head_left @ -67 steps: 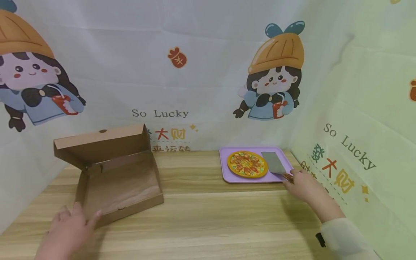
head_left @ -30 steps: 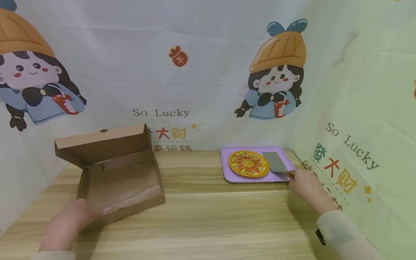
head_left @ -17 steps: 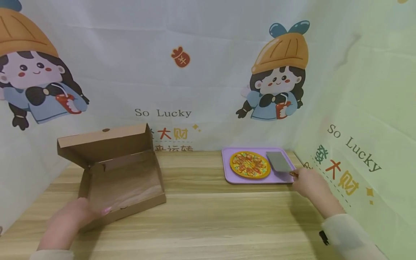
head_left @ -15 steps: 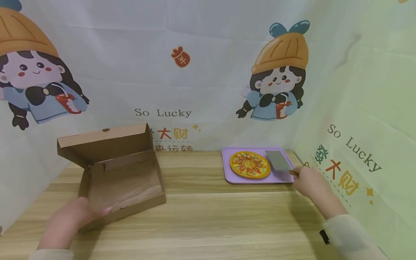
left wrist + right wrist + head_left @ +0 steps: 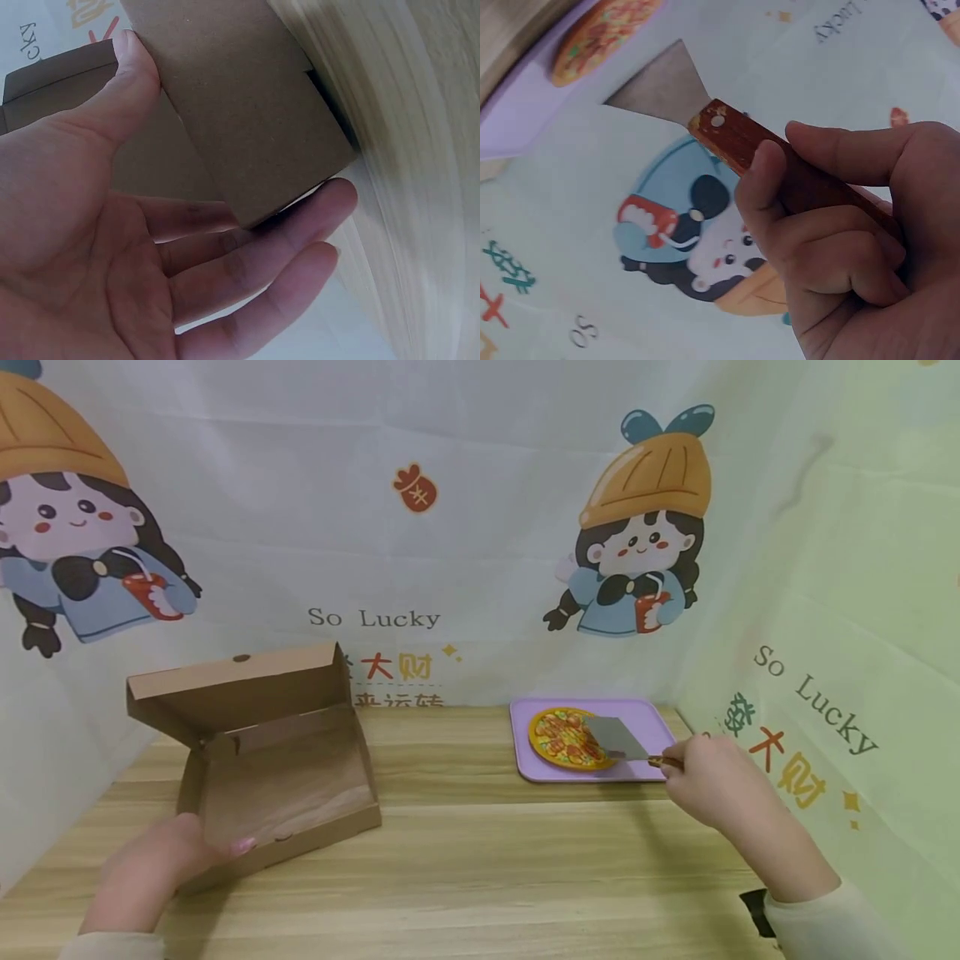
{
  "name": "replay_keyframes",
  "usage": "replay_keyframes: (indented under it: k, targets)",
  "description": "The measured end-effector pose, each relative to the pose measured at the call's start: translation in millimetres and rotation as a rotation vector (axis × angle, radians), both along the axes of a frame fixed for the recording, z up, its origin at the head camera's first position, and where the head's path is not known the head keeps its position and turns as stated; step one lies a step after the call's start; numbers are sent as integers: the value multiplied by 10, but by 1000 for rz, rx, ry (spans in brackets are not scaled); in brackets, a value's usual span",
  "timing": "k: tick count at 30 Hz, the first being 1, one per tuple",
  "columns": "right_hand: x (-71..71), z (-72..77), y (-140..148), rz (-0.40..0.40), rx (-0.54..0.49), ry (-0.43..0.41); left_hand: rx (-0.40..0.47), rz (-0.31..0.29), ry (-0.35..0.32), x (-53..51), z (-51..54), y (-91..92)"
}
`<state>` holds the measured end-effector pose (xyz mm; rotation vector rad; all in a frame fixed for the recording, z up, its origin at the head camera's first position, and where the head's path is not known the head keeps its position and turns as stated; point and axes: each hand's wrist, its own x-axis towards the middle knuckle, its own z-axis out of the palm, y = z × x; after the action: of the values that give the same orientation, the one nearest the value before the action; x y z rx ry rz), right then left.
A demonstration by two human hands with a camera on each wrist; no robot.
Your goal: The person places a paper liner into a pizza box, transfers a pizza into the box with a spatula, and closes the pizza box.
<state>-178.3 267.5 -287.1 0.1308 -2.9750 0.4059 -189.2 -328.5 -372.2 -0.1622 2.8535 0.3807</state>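
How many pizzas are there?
1: the pizza on the purple tray, its right side partly behind the spatula. The open box shows none, though the left hand hides one corner.

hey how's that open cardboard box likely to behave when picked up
The cardboard box is probably light for its size, being thin-walled. Its raised lid may flap, since it hinges along the back. Lifted only where the left hand grips the near corner, it could tilt.

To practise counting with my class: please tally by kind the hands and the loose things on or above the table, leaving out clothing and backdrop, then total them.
Hands, left hand and right hand: 2
Box: 1
Tray: 1
Pizza: 1
Scraper: 1
Total: 6
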Motion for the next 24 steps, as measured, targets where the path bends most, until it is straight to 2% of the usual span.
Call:
replay_keyframes:
  k: [6,10,15,24]
  targets:
    - [207,96,-102,44,6,29,-1,14,-19,-1,-3,-1]
    - [329,163,-172,68,49,33,-5,14,-44,-4,12,5]
    - [456,211,-250,106,95,78,-25,12,-57,-19,43,32]
    - [470,195,-312,117,106,16,-33,-5,-53,-1,47,23]
